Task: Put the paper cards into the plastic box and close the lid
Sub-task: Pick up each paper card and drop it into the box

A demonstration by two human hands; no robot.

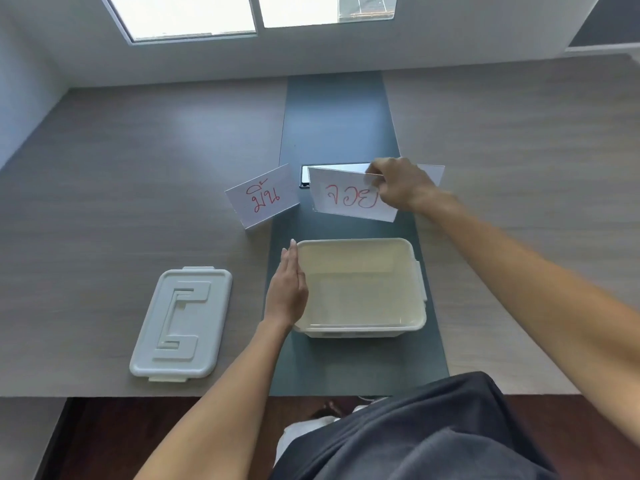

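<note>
Step in hand: loading the first card. The right hand, fingers pinching a paper card at frame centre, holds it above the empty plastic box. The left hand, fingers pressed together, steadies the box's left wall. Next: lower the card in. A second card and the lid wait on the tabletop, left.

Bright daylight from the overexposed window ahead, soft shadows, wide-angle bending at edges.
</note>
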